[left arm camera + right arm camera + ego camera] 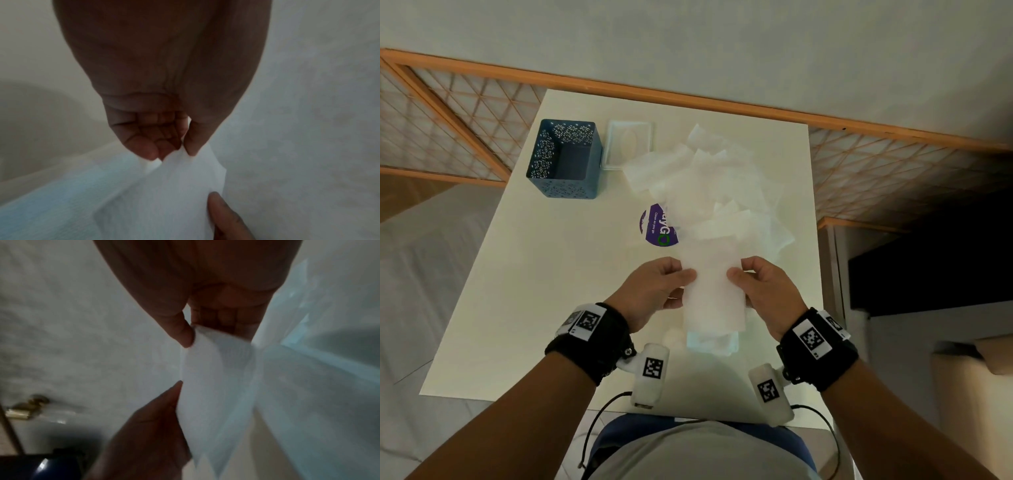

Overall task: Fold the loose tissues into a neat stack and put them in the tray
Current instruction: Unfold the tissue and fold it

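Observation:
A white tissue [712, 291] hangs lengthwise above the table's near edge, held by both hands. My left hand [686, 279] pinches its left edge between thumb and fingers, and my right hand [734, 275] pinches the right edge. The left wrist view shows the left hand [183, 151] nipping the tissue [164, 186]. In the right wrist view the right hand [192, 335] pinches the same tissue [211, 378]. A small stack of folded tissues [714, 341] lies right under it. Several loose tissues [709, 178] sprawl over the far middle of the table. A shallow white tray [630, 144] sits at the back.
A blue perforated box [565, 159] stands open at the back left, beside the tray. A round purple sticker [659, 228] lies mid-table, partly under tissues. The white table [534, 291] ends close to my body. A wooden lattice screen [448, 120] runs behind it.

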`<state>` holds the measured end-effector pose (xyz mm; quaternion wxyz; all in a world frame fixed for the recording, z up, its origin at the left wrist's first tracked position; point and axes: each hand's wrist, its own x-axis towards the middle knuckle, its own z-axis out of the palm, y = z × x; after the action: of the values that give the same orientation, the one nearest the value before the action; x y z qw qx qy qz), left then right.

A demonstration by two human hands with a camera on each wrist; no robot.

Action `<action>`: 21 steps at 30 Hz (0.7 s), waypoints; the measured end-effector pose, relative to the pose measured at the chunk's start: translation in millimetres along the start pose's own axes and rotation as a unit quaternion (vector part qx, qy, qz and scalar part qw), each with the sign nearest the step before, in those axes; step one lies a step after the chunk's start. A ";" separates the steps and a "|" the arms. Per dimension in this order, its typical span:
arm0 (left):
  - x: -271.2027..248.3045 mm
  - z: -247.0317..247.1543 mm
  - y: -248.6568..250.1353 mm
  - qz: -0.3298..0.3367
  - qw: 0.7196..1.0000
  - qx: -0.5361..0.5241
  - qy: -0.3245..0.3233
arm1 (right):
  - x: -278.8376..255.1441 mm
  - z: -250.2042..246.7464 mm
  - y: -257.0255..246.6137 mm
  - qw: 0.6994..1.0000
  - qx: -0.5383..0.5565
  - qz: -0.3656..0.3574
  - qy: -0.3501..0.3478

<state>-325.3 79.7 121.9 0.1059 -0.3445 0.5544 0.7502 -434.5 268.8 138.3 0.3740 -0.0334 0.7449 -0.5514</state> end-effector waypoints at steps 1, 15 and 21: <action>3.7 1.0 -2.8 0.008 1.000 0.016 0.017 | 2.6 -0.7 6.2 0.999 -0.041 0.000 0.006; 18.1 12.1 -49.7 -0.001 0.980 0.145 0.136 | 12.5 -2.4 51.3 0.994 -0.032 0.100 -0.022; 13.3 15.1 -59.6 -0.049 0.977 0.148 0.145 | 28.8 0.3 62.3 0.984 -0.169 0.061 0.019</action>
<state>-308.9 112.0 70.4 0.1105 -0.4565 0.6511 0.5962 -432.4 279.5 70.6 0.3813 -0.0400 0.8349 -0.3948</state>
